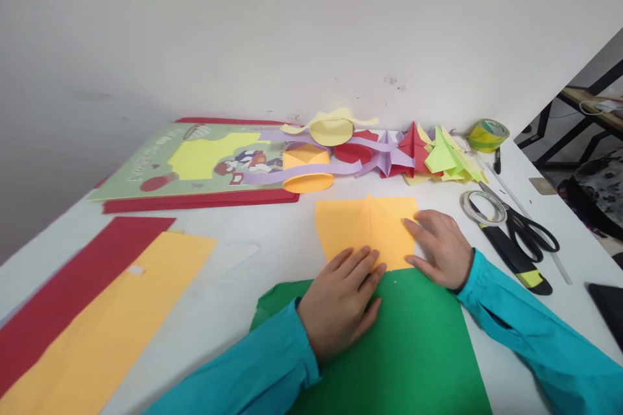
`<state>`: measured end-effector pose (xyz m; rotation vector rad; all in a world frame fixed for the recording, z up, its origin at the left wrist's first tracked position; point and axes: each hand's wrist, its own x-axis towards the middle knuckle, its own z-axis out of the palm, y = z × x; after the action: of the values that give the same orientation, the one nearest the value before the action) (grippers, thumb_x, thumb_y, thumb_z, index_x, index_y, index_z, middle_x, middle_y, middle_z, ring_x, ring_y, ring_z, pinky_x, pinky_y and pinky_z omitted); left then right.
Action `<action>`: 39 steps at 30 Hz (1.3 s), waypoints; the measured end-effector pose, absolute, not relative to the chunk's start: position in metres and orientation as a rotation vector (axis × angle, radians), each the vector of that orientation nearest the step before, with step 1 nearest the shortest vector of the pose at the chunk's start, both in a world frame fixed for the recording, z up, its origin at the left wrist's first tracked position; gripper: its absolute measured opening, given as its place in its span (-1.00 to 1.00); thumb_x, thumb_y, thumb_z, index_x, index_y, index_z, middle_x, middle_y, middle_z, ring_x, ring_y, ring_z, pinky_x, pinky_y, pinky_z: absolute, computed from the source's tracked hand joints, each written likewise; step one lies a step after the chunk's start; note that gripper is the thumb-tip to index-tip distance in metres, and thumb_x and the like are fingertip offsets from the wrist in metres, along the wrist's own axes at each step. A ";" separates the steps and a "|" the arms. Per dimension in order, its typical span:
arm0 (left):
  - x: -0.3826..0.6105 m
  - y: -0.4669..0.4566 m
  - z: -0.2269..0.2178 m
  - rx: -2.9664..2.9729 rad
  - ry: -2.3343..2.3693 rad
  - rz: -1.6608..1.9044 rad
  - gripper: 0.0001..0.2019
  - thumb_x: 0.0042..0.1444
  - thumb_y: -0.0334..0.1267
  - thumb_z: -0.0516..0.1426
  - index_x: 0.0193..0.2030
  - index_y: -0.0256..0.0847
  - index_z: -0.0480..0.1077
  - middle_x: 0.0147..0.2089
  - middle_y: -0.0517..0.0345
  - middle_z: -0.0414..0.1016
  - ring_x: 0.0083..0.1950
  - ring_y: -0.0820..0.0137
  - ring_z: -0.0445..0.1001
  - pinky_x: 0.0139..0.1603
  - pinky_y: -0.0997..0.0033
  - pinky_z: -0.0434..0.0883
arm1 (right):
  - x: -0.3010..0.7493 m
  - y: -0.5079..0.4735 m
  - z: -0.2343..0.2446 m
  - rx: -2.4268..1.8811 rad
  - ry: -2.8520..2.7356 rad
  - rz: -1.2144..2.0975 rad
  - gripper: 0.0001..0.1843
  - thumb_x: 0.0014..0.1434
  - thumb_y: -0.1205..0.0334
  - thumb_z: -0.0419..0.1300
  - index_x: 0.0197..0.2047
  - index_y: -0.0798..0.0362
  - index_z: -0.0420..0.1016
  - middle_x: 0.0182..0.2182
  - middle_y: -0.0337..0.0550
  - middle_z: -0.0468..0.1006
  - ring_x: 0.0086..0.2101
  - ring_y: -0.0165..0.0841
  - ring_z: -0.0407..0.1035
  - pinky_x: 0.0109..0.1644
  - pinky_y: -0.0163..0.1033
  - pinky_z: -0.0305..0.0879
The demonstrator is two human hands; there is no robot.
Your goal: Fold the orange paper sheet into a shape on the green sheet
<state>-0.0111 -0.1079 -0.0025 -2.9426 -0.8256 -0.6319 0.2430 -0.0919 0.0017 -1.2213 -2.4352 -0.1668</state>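
Observation:
A piece of orange paper [350,224] with a crease down its middle lies in front of me, its near edge over a green sheet [413,343]. My left hand [343,301] rests on the paper's near edge and on the green sheet, fingers stretched out and lying flat. At the paper's right edge is my right hand [440,246], its thumb and fingers apart, fingertips touching the orange paper. Part of the near edge is hidden under my left fingers.
Scissors [528,230], a utility knife [516,256] and a tape roll [484,207] lie at right. Folded paper shapes [413,149] and curled strips [331,130] stand along the wall. Left are a printed pad [146,168], red paper [87,279] and orange paper [121,311].

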 end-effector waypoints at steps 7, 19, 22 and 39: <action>-0.012 -0.108 -0.002 -2.940 -0.832 -0.633 -0.63 0.21 -0.23 0.03 0.10 -0.33 0.39 0.10 -0.18 0.45 0.16 0.06 0.39 0.10 0.01 0.39 | 0.247 -0.089 -0.005 -1.392 -2.367 -0.175 -0.39 0.24 -0.09 0.06 0.18 0.19 0.31 0.00 0.19 0.35 0.05 0.00 0.22 0.02 0.12 0.23; -0.010 -0.107 -0.002 -2.916 -0.812 -0.622 -0.63 0.22 -0.23 0.00 0.07 -0.36 0.41 0.09 -0.18 0.47 0.13 0.06 0.41 0.08 0.02 0.41 | 0.251 -0.084 -0.013 -1.556 -2.190 -0.201 -0.50 0.26 -0.02 0.07 0.13 0.15 0.36 -0.06 0.12 0.43 -0.05 -0.08 0.29 0.00 0.02 0.25; -0.010 -0.107 -0.002 -2.915 -0.807 -0.627 -0.63 0.23 -0.23 -0.01 0.07 -0.38 0.41 0.08 -0.19 0.47 0.13 0.06 0.41 0.07 0.01 0.42 | 0.250 -0.084 -0.013 -1.517 -2.151 -0.207 -0.54 0.26 0.01 0.10 0.09 0.15 0.40 -0.08 0.11 0.45 -0.06 -0.09 0.31 -0.03 0.02 0.28; -0.010 -0.108 -0.002 -2.915 -0.817 -0.643 -0.64 0.22 -0.24 0.01 0.07 -0.38 0.41 0.09 -0.19 0.47 0.13 0.05 0.41 0.07 0.00 0.42 | 0.249 -0.085 -0.009 -1.251 -2.192 -0.246 -0.71 0.19 0.03 0.23 -0.19 0.09 0.56 -0.13 0.08 0.52 -0.05 -0.11 0.37 -0.02 0.03 0.34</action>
<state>-0.0098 -0.1080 -0.0022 -2.9153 -0.8174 -0.6425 0.2491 -0.0853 -0.0092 -1.2510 -2.1917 -0.2458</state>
